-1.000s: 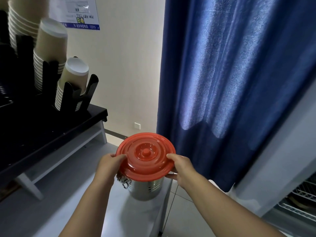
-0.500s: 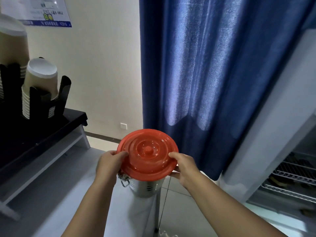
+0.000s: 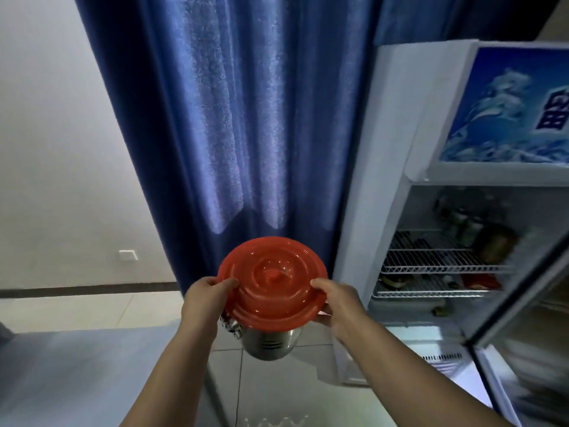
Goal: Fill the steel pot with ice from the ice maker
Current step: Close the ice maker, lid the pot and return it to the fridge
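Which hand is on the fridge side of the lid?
The right hand, gripping the red lid at its right edge beside the fridge; the left hand grips the opposite edge.

I note the lid (image 3: 272, 282) is glossy red plastic, smooth, with moulded rings. The pot (image 3: 269, 343) beneath reads as shiny bare metal, smooth. The curtain (image 3: 246, 118) is blue cloth, matt and nubbly. The fridge shelves (image 3: 431, 266) are white-coated wire. The floor tiles (image 3: 277, 389) are smooth, faintly glossy.

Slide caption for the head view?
Left hand and right hand grip the red lid on the steel pot before a blue curtain, beside a display fridge.
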{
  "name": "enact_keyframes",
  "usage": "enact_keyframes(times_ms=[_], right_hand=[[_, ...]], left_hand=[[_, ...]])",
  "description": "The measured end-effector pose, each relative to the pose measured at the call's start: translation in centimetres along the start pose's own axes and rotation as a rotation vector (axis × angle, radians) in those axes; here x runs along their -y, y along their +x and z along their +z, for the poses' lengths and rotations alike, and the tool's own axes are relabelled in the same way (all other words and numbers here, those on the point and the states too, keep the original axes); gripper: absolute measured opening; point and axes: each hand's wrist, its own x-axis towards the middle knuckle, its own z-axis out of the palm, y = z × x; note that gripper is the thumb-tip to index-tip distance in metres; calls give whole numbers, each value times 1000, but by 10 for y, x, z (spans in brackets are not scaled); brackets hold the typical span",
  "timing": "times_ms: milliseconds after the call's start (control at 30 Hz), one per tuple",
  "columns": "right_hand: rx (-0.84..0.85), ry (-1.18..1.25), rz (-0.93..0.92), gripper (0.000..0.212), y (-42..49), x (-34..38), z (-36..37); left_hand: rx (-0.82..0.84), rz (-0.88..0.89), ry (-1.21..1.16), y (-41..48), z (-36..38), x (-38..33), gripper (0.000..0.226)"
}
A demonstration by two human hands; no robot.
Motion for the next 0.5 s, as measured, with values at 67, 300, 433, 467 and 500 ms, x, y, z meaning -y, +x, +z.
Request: enact_keyframes(times_ms=[67,300,433,467,500], right_hand=[[-45,28,0,2,9,9,-32],[-150,72,9,4,43,42,-143],[-208,82,12,4,68,61,-210],[-218,85,11,4,74,65,-226],[-229,88,11,4,80,68,-241]], left_hand=[[51,14,-9,2,36,-3,26],[190,-7,-13,-2,163,-16,30],[240,-5,7,-6,240,-22,32],[255,-3,16,-10,258,-24,31],[269,-10,21,-14,275,-26,30]])
